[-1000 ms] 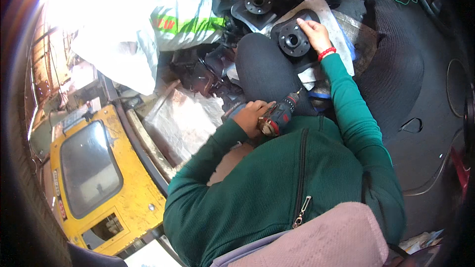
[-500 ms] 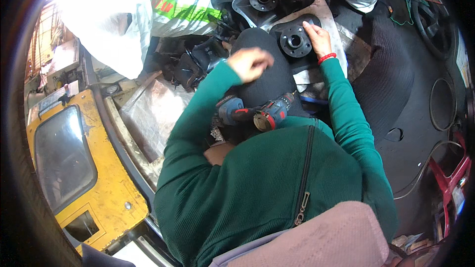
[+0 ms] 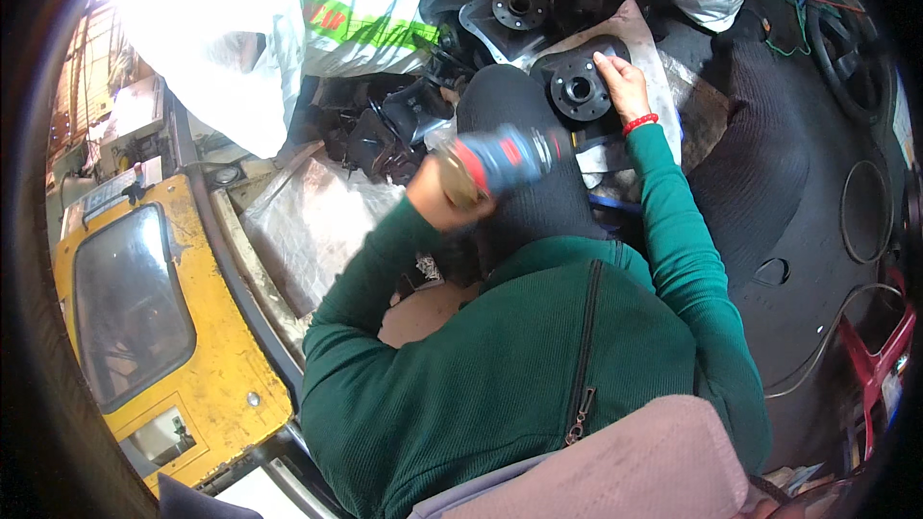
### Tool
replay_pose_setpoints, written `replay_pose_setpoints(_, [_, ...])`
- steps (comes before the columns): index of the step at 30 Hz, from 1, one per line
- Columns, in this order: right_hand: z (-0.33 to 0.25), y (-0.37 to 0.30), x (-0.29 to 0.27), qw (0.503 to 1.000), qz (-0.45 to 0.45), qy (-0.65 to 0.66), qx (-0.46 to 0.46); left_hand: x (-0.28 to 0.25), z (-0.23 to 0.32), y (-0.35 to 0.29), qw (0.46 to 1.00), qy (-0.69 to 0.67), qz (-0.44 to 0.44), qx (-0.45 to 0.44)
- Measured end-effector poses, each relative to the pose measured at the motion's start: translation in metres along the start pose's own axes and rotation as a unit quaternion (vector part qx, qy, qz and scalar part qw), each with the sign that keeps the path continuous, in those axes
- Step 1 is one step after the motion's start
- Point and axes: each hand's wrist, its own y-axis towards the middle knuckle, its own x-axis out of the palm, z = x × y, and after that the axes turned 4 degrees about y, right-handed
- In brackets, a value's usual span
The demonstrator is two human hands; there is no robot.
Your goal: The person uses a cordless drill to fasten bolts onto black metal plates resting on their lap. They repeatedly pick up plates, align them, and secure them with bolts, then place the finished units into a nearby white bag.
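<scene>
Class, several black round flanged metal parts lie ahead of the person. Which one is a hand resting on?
The black flanged part on the grey sheet, under the right hand. The similar part farther up is untouched.

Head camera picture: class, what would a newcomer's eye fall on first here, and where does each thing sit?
In the middle, the left hand holds a blurred red and blue cordless drill above the knee. Further up, the right hand rests on a round black metal flange lying on a grey sheet. At lower left sits a yellow panel with a window, and a bright white sack fills the top left.
</scene>
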Motion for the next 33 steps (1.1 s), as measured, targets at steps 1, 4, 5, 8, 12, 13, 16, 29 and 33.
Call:
replay_pose_setpoints(1, [-0.001,0.0,-0.001,1.0,-0.01,0.013,0.005,-0.019,0.005,0.02,0.996,0.087,0.005,0.033])
replay_pose_setpoints(4, [0.001,0.001,0.0,0.999,-0.025,0.02,0.01,-0.047,0.017,0.07,0.995,0.053,0.035,-0.074])
replay_pose_setpoints(5, [0.001,0.0,0.003,1.0,-0.024,0.009,-0.001,-0.049,0.011,0.083,0.995,0.044,0.008,-0.094])
replay_pose_setpoints(8, [0.007,0.001,-0.002,0.999,-0.018,-0.037,-0.01,-0.052,0.01,0.125,0.977,0.144,-0.086,-0.13])
replay_pose_setpoints(12, [-0.004,-0.004,0.001,0.998,-0.02,-0.056,0.002,-0.047,0.015,0.152,0.953,0.201,-0.168,-0.152])
replay_pose_setpoints(13, [-0.006,-0.005,0.001,0.998,-0.019,-0.052,0.004,-0.046,0.015,0.158,0.947,0.206,-0.185,-0.161])
replay_pose_setpoints(16, [-0.007,-0.006,0.002,0.999,-0.012,-0.047,-0.016,-0.042,0.009,0.16,0.96,0.192,-0.159,-0.126])
replay_pose_setpoints(29, [-0.008,-0.006,0.003,0.996,0.0,-0.085,-0.04,-0.044,0.023,0.18,0.947,0.197,-0.2,-0.153])
replay_pose_setpoints(33, [-0.011,-0.006,0.003,0.994,0.006,-0.099,-0.037,-0.046,0.028,0.187,0.94,0.235,-0.195,-0.152])
